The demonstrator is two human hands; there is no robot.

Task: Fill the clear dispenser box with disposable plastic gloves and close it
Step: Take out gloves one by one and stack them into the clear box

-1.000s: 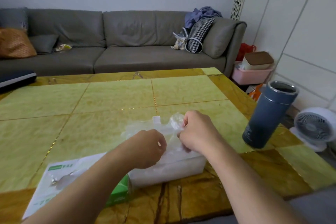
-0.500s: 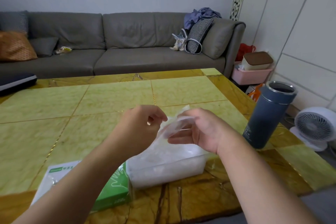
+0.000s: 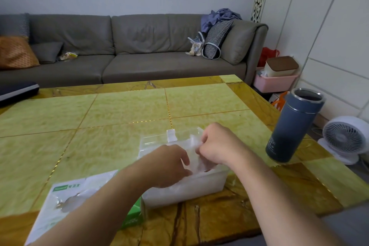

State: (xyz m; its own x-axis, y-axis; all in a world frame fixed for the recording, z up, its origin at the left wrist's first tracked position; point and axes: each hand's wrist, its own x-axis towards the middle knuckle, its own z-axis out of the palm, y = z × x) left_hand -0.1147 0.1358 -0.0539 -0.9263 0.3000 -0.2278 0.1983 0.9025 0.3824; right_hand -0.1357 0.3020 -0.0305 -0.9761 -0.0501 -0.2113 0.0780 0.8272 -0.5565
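Near the front edge of the counter (image 3: 123, 110), toward its right side, sits the clear dispenser box (image 3: 185, 189), its transparent lid (image 3: 159, 141) swung open and lying back toward the far edge. Thin plastic gloves (image 3: 196, 158) fill the box in a pale, crumpled heap. Both hands work over its open top. The right hand (image 3: 216, 145) has its fingers curled, its grip pinching a fold of the glove plastic just above the box. The left hand (image 3: 169, 164) rests on the heap with fingers bent; its grip seems to be pinching the same film, though the fingertips are partly hidden behind the knuckles. Just left of the box, touching its left end, lies a green-and-white glove packet (image 3: 65, 203) flat against the front edge, partly under the left forearm. A dark blue tumbler (image 3: 293, 126) stands upright, open-topped, near the right edge, apart from the box. Beyond the far edge runs a grey sofa (image 3: 123, 50), and a small white fan (image 3: 345, 138) sits on the floor to the right.
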